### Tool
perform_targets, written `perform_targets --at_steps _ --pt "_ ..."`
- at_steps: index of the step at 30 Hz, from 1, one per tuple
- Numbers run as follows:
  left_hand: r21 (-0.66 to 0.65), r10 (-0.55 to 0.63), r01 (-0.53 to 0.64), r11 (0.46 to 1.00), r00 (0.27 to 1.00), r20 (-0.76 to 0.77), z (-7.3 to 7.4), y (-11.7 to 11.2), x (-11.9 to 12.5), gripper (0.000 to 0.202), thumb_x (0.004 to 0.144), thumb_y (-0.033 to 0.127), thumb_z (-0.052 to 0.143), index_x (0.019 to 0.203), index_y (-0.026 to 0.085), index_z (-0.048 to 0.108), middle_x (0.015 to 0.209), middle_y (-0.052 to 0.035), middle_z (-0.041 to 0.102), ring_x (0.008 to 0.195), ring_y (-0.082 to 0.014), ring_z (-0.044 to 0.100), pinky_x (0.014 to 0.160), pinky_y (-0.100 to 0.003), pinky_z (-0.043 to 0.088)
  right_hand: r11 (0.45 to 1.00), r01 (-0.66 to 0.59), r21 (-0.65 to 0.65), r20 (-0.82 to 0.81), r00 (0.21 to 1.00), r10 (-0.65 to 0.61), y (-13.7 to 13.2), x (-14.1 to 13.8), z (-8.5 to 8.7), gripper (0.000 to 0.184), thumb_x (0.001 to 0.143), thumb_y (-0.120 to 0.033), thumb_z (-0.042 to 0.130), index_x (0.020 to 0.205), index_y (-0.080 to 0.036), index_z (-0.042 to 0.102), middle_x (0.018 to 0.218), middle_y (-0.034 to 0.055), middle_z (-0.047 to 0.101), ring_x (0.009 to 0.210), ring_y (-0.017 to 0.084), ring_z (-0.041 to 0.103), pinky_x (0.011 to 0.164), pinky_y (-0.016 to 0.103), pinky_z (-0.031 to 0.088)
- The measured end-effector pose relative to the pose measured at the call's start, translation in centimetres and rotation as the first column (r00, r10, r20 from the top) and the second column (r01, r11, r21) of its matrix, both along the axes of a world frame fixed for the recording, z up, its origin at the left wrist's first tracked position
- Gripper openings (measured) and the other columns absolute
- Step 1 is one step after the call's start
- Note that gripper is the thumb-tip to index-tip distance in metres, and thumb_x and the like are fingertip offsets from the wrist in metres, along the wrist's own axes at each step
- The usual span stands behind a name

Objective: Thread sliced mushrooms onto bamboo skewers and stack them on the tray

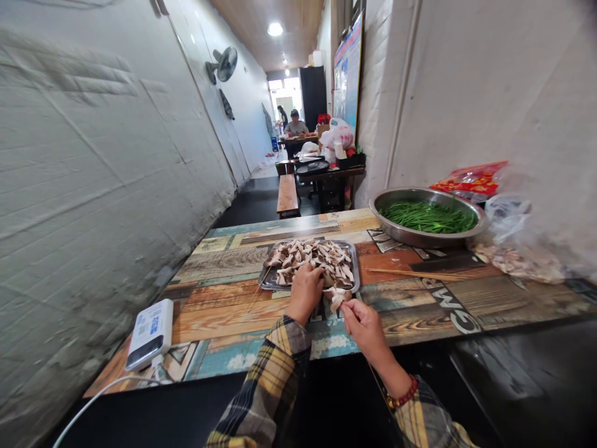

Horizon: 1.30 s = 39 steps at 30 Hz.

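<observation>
A metal tray [355,267] heaped with sliced mushroom pieces [311,254] sits on the patterned wooden table [224,305]. My left hand [305,291] reaches into the tray's near edge, fingers curled over the mushrooms. My right hand [364,325] is closed in a pinch on a thin bamboo skewer with mushroom pieces [336,297] threaded at its tip, just in front of the tray. Both sleeves are yellow plaid; a red bead bracelet [402,397] is on the right wrist.
A steel bowl of green stalks [427,218] stands at the back right, beside plastic bags [508,242]. Loose skewers [415,274] lie right of the tray. A white power bank [150,331] with a cable lies at the left. A seated person [295,126] is far down the room.
</observation>
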<state>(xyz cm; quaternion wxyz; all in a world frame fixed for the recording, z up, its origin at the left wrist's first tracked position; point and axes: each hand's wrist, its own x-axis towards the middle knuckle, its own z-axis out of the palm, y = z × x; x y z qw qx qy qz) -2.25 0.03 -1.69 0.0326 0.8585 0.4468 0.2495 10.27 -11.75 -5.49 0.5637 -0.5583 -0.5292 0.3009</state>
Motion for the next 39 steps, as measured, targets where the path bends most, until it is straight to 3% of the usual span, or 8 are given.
perform_targets --at_steps 11,21,24,27,29,32,35,39 --pt "0.101 -0.045 0.056 0.993 0.993 -0.107 0.9 -0.9 -0.3 0.009 0.079 0.017 0.060 0.087 0.021 0.060 0.107 -0.0073 0.057 0.099 -0.0231 0.049 0.087 -0.037 0.039 1.000 0.004 0.004 -0.010 1.000 -0.004 -0.1 0.0 0.5 0.030 0.090 -0.038 0.048 0.072 -0.016 0.060 0.043 -0.0063 0.044 0.040 0.010 0.043 0.045 0.021 0.034" --pt "0.051 -0.124 0.130 0.990 0.987 -0.107 1.3 -1.6 0.0 0.018 0.078 0.010 0.056 0.089 0.023 0.064 0.093 -0.0085 0.059 0.097 -0.0258 0.047 0.082 -0.039 0.037 1.000 0.009 0.001 -0.003 1.000 -0.009 -0.1 0.1 0.5 0.029 0.090 -0.036 0.048 0.073 -0.017 0.061 0.043 -0.0062 0.045 0.040 0.010 0.043 0.046 0.021 0.035" --pt "0.039 -0.133 0.134 0.990 0.990 -0.036 1.0 -1.5 0.0 0.013 0.079 0.013 0.057 0.082 0.023 0.065 0.091 -0.0083 0.058 0.095 -0.0250 0.048 0.081 -0.038 0.038 1.000 0.008 0.006 -0.006 1.000 -0.008 -0.1 0.2 0.4 0.029 0.090 -0.037 0.049 0.074 -0.016 0.062 0.043 -0.0061 0.046 0.041 0.010 0.044 0.046 0.021 0.035" --pt "0.017 -0.084 0.082 0.996 0.971 0.223 0.2 -0.8 0.0 0.008 0.081 0.020 0.057 0.075 0.021 0.063 0.089 -0.0061 0.057 0.091 -0.0218 0.050 0.081 -0.035 0.039 1.000 0.008 0.006 -0.036 0.999 -0.008 -0.1 0.2 0.0 0.029 0.090 -0.038 0.048 0.077 -0.016 0.063 0.045 -0.0060 0.046 0.041 0.010 0.044 0.046 0.021 0.035" --pt "-0.081 -0.010 0.058 0.995 0.866 0.501 -0.3 -0.3 -0.1 0.008 0.080 0.025 0.058 0.074 0.019 0.060 0.082 -0.0034 0.055 0.082 -0.0181 0.052 0.075 -0.031 0.041 1.000 0.022 0.000 -0.045 0.999 -0.022 0.0 0.2 -0.3 0.030 0.090 -0.039 0.048 0.079 -0.015 0.064 0.045 -0.0059 0.047 0.042 0.010 0.045 0.046 0.021 0.035" --pt "-0.323 0.142 0.214 0.922 0.589 0.796 -0.7 0.0 -0.4 0.016 0.077 0.032 0.062 0.077 0.018 0.056 0.069 0.0008 0.054 0.066 -0.0130 0.053 0.060 -0.024 0.041 0.999 0.035 -0.008 -0.039 0.999 -0.035 0.0 0.3 -0.6 0.032 0.090 -0.040 0.048 0.080 -0.015 0.065 0.044 -0.0059 0.047 0.041 0.010 0.044 0.045 0.021 0.034" --pt "-0.437 0.290 0.403 0.804 0.376 0.880 -0.5 -0.2 -0.8 0.025 0.072 0.035 0.067 0.082 0.016 0.053 0.073 0.0001 0.059 0.066 -0.0127 0.059 0.057 -0.022 0.043 1.000 0.028 -0.006 -0.029 0.999 -0.028 0.0 0.2 -0.5 0.032 0.090 -0.040 0.048 0.079 -0.015 0.064 0.044 -0.0058 0.047 0.041 0.010 0.043 0.045 0.021 0.034" --pt "-0.433 0.413 0.575 0.694 0.174 0.894 0.1 -0.8 -1.1 0.029 0.064 0.024 0.074 0.083 0.017 0.053 0.084 -0.0016 0.065 0.075 -0.0129 0.063 0.067 -0.024 0.048 1.000 0.014 -0.001 -0.019 1.000 -0.015 0.0 0.2 -0.3 0.031 0.090 -0.040 0.048 0.079 -0.015 0.064 0.044 -0.0057 0.046 0.041 0.010 0.043 0.045 0.021 0.034"
